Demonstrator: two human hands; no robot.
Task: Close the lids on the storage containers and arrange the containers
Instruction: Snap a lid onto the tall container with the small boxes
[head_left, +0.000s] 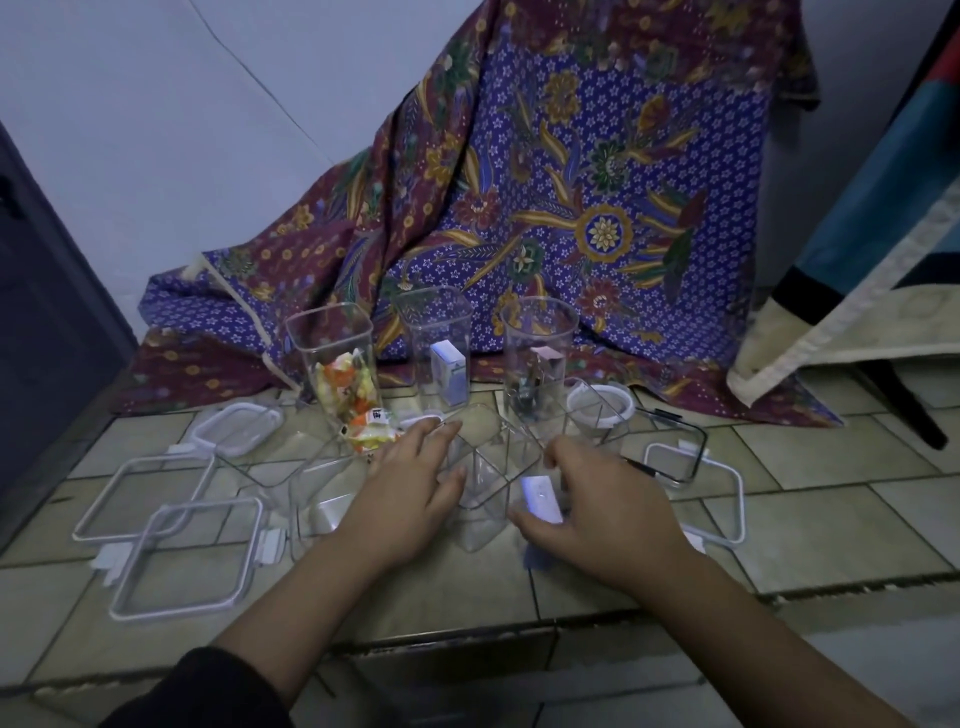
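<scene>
A clear square container (493, 457) stands open on the tiled floor between my hands, with a small white box (541, 498) showing through its wall. My left hand (410, 483) holds its left corner between thumb and fingers. My right hand (597, 514) curls round its right side. Behind stand three tall open containers: one with orange and yellow sweets (340, 369), one with a small box (439, 353), and a round one (537, 358) with dark items. Loose lids lie at the left (140, 499), (187, 556), (239, 428) and at the right (696, 483).
A patterned purple cloth (545, 197) hangs behind the containers. An empty clear container (317, 499) sits left of my left hand. A low container with a white round lid (600, 410) and a black-rimmed lid (675, 441) lie at the right. The tiled step's edge (467, 631) runs below my wrists.
</scene>
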